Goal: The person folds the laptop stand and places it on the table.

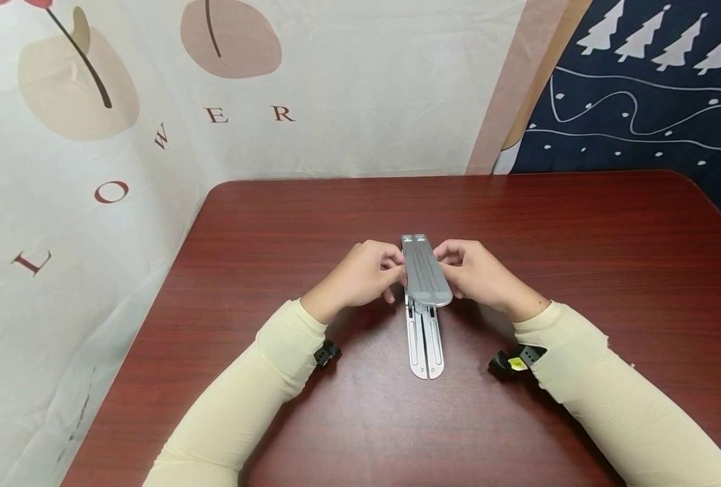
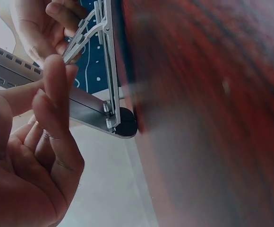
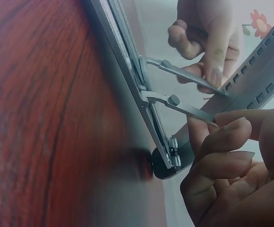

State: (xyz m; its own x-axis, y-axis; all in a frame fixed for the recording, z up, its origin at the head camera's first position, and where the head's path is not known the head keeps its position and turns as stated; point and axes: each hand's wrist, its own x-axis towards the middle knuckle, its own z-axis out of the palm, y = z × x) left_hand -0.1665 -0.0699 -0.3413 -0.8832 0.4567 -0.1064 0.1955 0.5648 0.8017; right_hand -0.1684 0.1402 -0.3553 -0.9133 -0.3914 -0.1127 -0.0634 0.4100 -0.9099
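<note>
A folding laptop stand (image 1: 424,270) of grey metal is on the table, its top plate tilted up over two narrow base rails (image 1: 418,345). In the right wrist view, two thin support struts (image 3: 182,73) run from the base to the underside of the slotted plate. My left hand (image 1: 369,274) is at the stand's left side, thumb and finger pinching the end of one strut. On the other side, my right hand (image 1: 470,274) pinches the other strut close to the slots. The hinge (image 3: 175,151) joins plate and base at the far end.
The stand sits on a reddish-brown wooden table (image 1: 579,270). A pale printed cloth (image 1: 366,88) hangs behind and to the left, a dark blue one with white trees (image 1: 640,115) at the back right. Each wrist carries a small black camera (image 1: 503,365).
</note>
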